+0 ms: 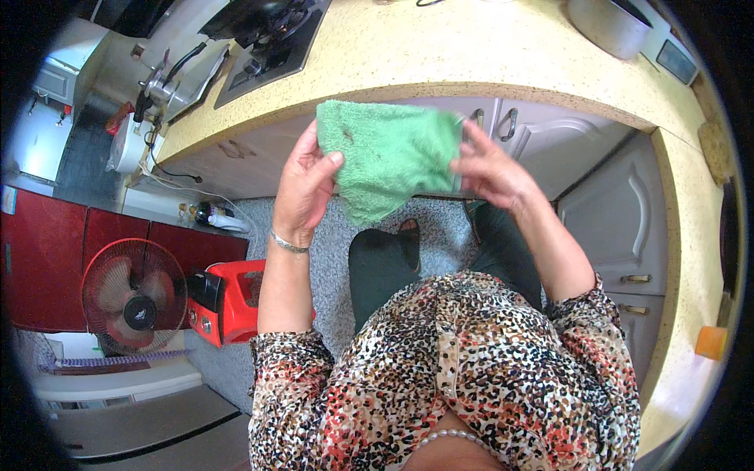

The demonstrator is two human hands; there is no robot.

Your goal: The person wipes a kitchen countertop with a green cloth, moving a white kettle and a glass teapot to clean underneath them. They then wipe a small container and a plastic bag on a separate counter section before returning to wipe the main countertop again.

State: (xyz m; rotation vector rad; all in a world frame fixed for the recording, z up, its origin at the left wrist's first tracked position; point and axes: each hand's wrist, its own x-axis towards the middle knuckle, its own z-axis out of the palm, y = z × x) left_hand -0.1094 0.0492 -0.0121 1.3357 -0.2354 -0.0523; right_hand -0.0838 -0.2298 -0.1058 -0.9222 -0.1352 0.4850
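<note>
A green terry cloth (383,156) with a few brown stains hangs between my two hands, in front of the counter's edge. My left hand (309,176) pinches its left side, with the thumb on the near face. At the cloth's right edge is my right hand (486,168), slightly blurred, its fingers holding the side; part of the fingers is hidden behind the fabric. The lower left corner of the cloth droops.
A speckled yellow countertop (471,53) curves around me, above grey cabinet doors (612,206). It bears a gas hob (265,65) with a wok (253,20), and a metal pot (609,26). At left stand a red fan (138,306) and a red appliance (230,300).
</note>
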